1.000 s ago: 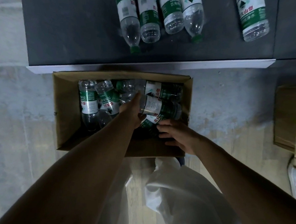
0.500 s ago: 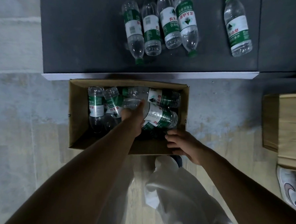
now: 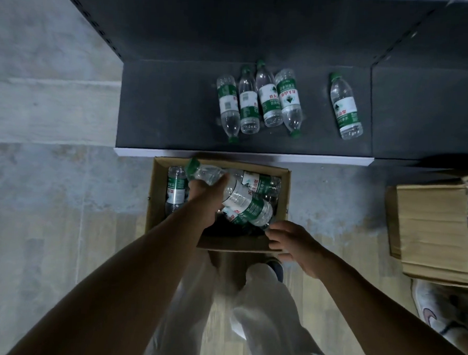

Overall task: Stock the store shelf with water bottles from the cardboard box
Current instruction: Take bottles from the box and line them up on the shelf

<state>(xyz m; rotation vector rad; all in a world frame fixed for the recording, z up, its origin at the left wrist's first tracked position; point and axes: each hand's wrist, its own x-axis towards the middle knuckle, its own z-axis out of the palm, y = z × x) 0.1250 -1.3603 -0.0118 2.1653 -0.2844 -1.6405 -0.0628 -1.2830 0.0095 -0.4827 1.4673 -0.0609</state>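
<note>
The left hand point(image 3: 207, 195) gripped a water bottle point(image 3: 228, 192) by its upper body above the cardboard box point(image 3: 216, 241); the right hand point(image 3: 295, 245), fingers loosely curled, touched that bottle's base.

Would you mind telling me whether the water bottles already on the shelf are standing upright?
No, all five water bottles on the dark shelf lie on their sides, four bunched together and one apart to the right.

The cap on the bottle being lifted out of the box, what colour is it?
Green; the cap shows clearly in the head view.
</note>
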